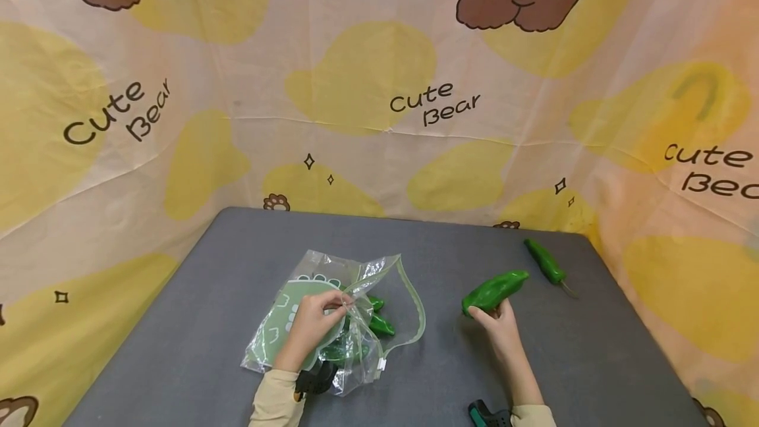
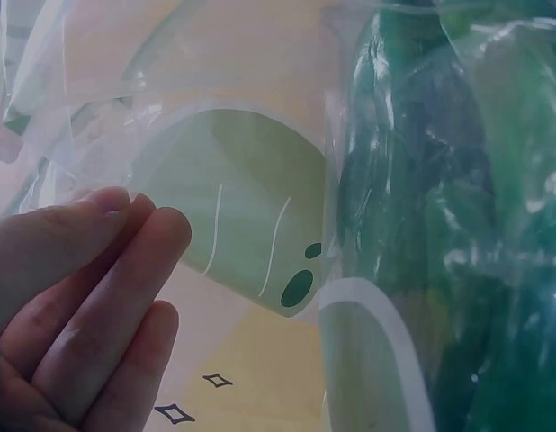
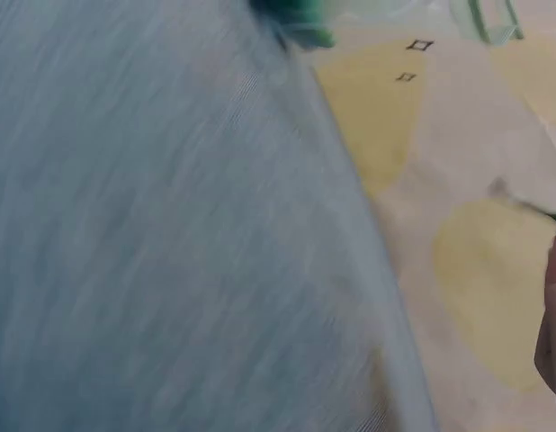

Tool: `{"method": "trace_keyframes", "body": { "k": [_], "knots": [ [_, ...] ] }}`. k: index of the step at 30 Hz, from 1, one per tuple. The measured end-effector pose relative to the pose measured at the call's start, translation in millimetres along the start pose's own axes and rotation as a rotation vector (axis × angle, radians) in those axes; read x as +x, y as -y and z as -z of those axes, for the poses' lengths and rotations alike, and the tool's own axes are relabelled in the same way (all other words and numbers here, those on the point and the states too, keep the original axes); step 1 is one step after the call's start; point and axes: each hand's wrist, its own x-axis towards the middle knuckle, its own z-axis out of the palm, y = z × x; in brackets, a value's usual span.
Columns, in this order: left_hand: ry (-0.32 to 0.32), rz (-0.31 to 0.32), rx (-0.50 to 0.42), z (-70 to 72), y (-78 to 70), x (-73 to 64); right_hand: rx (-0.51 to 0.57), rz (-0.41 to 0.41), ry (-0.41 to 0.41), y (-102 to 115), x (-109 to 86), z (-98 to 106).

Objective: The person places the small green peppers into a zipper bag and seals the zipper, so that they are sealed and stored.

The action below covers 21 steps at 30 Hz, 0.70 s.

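A clear zip bag (image 1: 275, 338) with a green cartoon print lies on the table, its green-edged mouth facing right. Several green peppers (image 1: 381, 325) show inside it. My left hand (image 1: 317, 321) pinches the plastic near the bag's mouth; in the left wrist view the thumb and fingertips meet at the film, beside the peppers in the bag. To the right of the mouth, my right hand (image 1: 503, 331) grips a large green pepper (image 1: 495, 291) between thumb and fingers, above the table. Only a bit of that hand and a thin stem (image 3: 530, 206) appear in the right wrist view.
Another green pepper (image 1: 544, 261) lies at the table's back right, its stem toward the front. A white slider (image 1: 381, 365) sits on the bag's edge. The grey table (image 1: 196, 348) is backed by a printed cloth (image 1: 367, 170) with bear pictures.
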Motion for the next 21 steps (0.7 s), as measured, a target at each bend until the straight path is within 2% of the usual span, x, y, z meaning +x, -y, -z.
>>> {"method": "trace_keyframes", "body": {
  "k": [4, 10, 21],
  "knots": [
    [-0.001, 0.006, 0.005, 0.1, -0.6, -0.1, 0.147, 0.079, 0.051, 4.6, 1.7, -4.2],
    [0.002, 0.002, 0.009, 0.1, 0.3, -0.3, 0.248, 0.092, 0.088, 19.4, 1.4, -16.1],
    [-0.010, -0.020, 0.021, -0.3, 0.7, -0.3, 0.295, 0.099, 0.126, 34.6, 1.8, -30.3]
  ]
}}
